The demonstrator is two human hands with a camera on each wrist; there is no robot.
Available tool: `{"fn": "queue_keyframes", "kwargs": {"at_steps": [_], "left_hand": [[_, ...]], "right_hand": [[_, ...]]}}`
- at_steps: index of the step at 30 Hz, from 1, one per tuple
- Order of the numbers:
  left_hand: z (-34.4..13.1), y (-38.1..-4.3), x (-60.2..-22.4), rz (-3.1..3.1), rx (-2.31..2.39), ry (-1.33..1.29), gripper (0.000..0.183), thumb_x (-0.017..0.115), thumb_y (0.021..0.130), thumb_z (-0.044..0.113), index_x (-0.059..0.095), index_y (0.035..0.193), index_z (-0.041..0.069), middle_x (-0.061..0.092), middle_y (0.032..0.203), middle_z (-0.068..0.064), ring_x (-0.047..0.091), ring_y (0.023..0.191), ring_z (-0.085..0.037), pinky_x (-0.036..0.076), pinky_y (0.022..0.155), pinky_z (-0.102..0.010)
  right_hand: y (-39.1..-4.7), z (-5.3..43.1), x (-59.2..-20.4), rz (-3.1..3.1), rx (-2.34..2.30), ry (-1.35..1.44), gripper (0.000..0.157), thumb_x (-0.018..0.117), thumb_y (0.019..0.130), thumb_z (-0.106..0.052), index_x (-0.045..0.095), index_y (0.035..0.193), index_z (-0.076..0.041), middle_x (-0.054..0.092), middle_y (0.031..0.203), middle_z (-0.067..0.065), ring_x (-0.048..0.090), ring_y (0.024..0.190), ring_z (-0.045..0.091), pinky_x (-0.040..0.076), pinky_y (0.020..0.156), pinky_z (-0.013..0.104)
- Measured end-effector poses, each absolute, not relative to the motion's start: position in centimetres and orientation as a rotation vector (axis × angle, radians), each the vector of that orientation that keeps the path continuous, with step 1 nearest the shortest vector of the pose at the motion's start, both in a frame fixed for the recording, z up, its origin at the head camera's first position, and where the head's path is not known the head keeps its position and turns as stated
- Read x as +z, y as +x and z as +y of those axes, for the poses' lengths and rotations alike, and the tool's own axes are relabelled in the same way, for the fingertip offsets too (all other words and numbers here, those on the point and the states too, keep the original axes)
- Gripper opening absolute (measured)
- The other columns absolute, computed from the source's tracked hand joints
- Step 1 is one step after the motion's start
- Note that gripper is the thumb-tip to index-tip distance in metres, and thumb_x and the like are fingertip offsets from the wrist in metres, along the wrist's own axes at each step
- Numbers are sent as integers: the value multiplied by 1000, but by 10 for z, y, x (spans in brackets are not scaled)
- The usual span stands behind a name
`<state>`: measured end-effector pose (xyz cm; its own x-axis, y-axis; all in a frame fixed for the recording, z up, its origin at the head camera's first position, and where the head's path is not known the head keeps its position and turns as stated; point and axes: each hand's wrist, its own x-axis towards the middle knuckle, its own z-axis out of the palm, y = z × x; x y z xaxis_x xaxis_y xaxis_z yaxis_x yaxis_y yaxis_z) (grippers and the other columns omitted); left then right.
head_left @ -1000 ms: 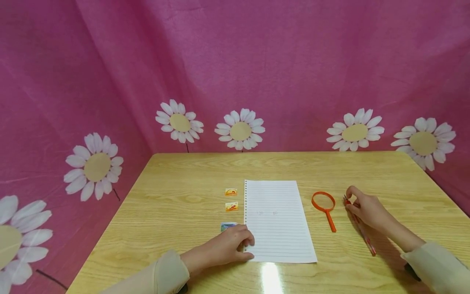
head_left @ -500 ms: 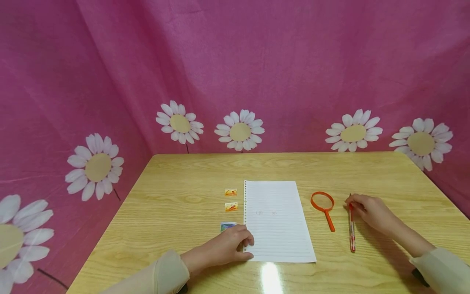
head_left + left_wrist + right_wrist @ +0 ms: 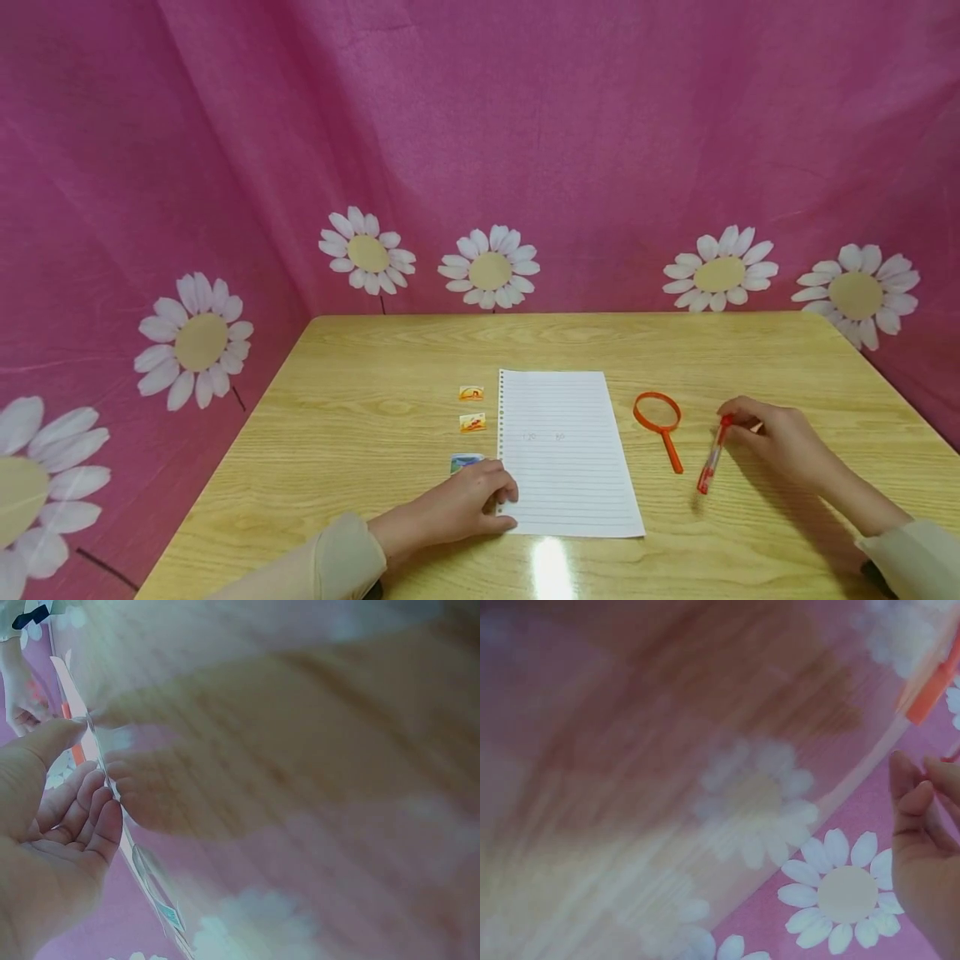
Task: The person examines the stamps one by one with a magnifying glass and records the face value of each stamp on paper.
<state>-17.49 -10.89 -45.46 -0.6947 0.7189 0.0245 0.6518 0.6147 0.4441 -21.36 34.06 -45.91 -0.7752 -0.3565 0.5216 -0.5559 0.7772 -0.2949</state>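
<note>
In the head view my right hand point(image 3: 776, 437) pinches a red-and-clear pen point(image 3: 714, 457) near its far end. The pen slants with its near end toward the left. My left hand point(image 3: 468, 500) rests at the lower left edge of a lined sheet of paper point(image 3: 566, 492), fingers loosely bent. Faint handwritten figures stand mid-sheet. The left wrist view shows the left hand point(image 3: 67, 817) with fingertips down at the table surface. At the right edge of the right wrist view, the right hand point(image 3: 928, 832) appears with thumb and finger together.
A red magnifying glass point(image 3: 672, 450) lies between the paper and the right hand. Left of the paper are two small orange-and-yellow picture cards point(image 3: 472, 393) and a blue-green card point(image 3: 463, 461) partly under the left hand. A pink flowered cloth point(image 3: 600, 167) hangs behind the table.
The pen's near end has swung left in the right hand's fingers, and that hand has shifted slightly right. The left hand, paper and magnifying glass have stayed put.
</note>
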Motion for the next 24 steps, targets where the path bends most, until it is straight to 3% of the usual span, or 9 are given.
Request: {"fn": "queue_keyframes", "kwargs": {"at_steps": [7,12,15,20,24], "left_hand": [[-109,-176,-455,2677,643,1138,19,75,87,27,66,98,14,56,90,8,45,84,2,42,76,-11],[-109,-175,-456,2671,653,1140,19,74,87,27,66,98,14,57,90,8,46,84,2,43,77,-11],[-109,-175,-456,2668,661,1144,19,74,87,26,66,98,14,58,90,8,46,84,2,43,76,-10],[-109,-175,-456,2667,660,1153,19,74,87,26,66,98,14,57,89,8,46,83,2,42,76,-10],[-110,-176,-456,2674,652,1164,19,74,87,26,66,98,14,57,90,8,46,84,2,42,76,-10]], "right_hand": [[-208,333,-452,-2515,1108,620,20,62,89,9,58,108,3,68,84,-21,60,69,-9,43,49,18],[-207,324,-449,-2420,1427,708,12,52,95,9,61,103,9,66,94,-19,63,72,-2,44,50,25],[-206,321,-448,-2392,1667,678,15,50,97,6,64,102,5,66,95,-12,65,75,1,47,52,26],[-200,319,-446,-2454,1826,472,13,52,100,-5,61,104,-12,70,81,-10,61,66,8,45,54,29],[-198,318,-445,-2493,1832,400,13,56,98,-5,63,103,-14,70,82,-10,64,70,7,52,59,24]]}}
